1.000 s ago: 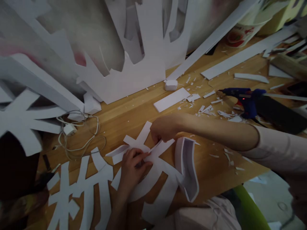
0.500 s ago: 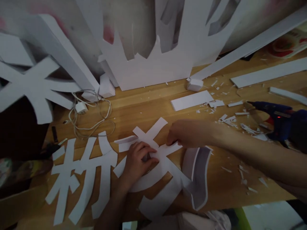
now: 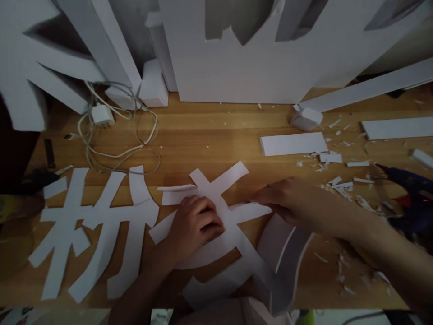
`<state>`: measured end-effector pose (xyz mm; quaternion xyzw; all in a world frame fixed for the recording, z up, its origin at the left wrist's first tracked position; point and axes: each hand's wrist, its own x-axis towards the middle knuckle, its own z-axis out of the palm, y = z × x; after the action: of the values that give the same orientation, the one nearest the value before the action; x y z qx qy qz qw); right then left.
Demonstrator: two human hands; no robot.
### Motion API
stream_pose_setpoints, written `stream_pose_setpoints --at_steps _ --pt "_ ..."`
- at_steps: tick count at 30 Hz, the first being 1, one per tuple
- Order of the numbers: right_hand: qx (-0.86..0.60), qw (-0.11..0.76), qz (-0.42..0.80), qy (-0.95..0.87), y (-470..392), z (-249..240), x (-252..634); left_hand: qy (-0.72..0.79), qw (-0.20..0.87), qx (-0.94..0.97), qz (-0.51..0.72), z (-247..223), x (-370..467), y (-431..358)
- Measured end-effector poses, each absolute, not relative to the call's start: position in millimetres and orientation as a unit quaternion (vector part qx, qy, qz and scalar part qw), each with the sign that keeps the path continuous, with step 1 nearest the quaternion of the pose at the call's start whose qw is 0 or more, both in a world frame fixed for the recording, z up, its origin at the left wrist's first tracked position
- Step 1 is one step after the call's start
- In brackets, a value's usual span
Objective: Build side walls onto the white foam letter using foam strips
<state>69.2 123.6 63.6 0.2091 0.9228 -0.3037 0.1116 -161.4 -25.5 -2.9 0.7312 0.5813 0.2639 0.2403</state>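
Observation:
A white foam character cutout (image 3: 233, 221) lies on the wooden table in front of me, with a curved side wall (image 3: 284, 266) standing along its lower right. My left hand (image 3: 198, 221) rests on the cutout's middle, its fingers bent and pressed together; whether they grip anything is hidden. My right hand (image 3: 280, 196) is at the cutout's right arm, fingers closed near a thin strip (image 3: 238, 206) along that arm's upper edge. What lies between those fingertips is too small to tell. A narrow folded strip (image 3: 177, 188) stands on the cutout's left arm.
Another white character cutout (image 3: 115, 216) lies at the left. Behind it are a coiled cable with a white plug (image 3: 102, 114). A blue glue gun (image 3: 409, 178) and foam scraps (image 3: 341, 186) lie at the right. Large white boards (image 3: 237, 72) stand at the back.
The view has shifted closer to the table. My right hand has moved outward along the cutout's right arm, and its fingers are more stretched. My left hand remains on the cutout.

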Motion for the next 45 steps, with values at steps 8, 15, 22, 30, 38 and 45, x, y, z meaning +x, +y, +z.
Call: stream_pose_setpoints --at_steps 8,15,22,30,38,45 --pt "0.279 0.069 -0.296 0.911 113.3 70.4 89.5 0.639 0.213 0.703 0.231 8.1 -157.2 -36.1" --pt "0.259 0.085 -0.257 0.927 105.6 62.3 82.7 0.69 0.183 0.679 0.17 7.5 -147.6 -39.6" --pt "0.22 0.05 -0.225 0.948 99.1 56.5 72.3 0.752 0.15 0.623 0.152 5.6 -125.7 -37.9" --pt "0.155 0.024 -0.183 0.971 92.2 47.8 60.3 0.746 0.129 0.634 0.156 -5.4 -118.5 -34.3" --pt "0.213 0.058 -0.133 0.966 81.1 46.2 52.4 0.737 0.137 0.638 0.177 -4.4 -122.7 -29.3" --pt "0.232 0.027 -0.153 0.96 81.5 44.6 52.8 0.732 0.127 0.643 0.186 -3.3 -122.3 -26.7"
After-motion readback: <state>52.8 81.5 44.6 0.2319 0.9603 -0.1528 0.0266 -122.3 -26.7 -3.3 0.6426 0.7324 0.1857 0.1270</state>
